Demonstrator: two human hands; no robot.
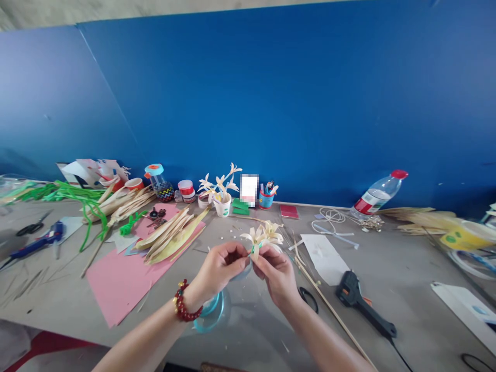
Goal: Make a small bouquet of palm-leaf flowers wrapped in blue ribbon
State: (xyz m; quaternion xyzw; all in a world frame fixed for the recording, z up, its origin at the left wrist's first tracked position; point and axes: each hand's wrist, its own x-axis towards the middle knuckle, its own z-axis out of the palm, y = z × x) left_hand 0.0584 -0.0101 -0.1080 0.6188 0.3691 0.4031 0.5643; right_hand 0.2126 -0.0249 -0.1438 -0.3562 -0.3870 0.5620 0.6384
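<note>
Cream-coloured artificial flowers (pixel 254 238) with a bit of green at their base are held up over the middle of the table. My right hand (pixel 277 268) pinches them just below the petals. Close beside it, my left hand (pixel 227 263) has thumb and forefinger pressed together at the green stem part; the exact grip there is partly hidden by the fingers. A red bead bracelet (pixel 185 305) circles my left wrist. Under my hands stands a clear bluish container (pixel 211 315), partly covered by my left arm.
A black glue gun (pixel 364 305) and white paper (pixel 325 258) lie to the right, a tilted bottle (pixel 377 196) behind them. Pink paper (pixel 116 284), dried husks (pixel 170 237) and a blue glue gun (pixel 39 241) lie left. A white cup (pixel 222 206) of similar flowers stands at the back.
</note>
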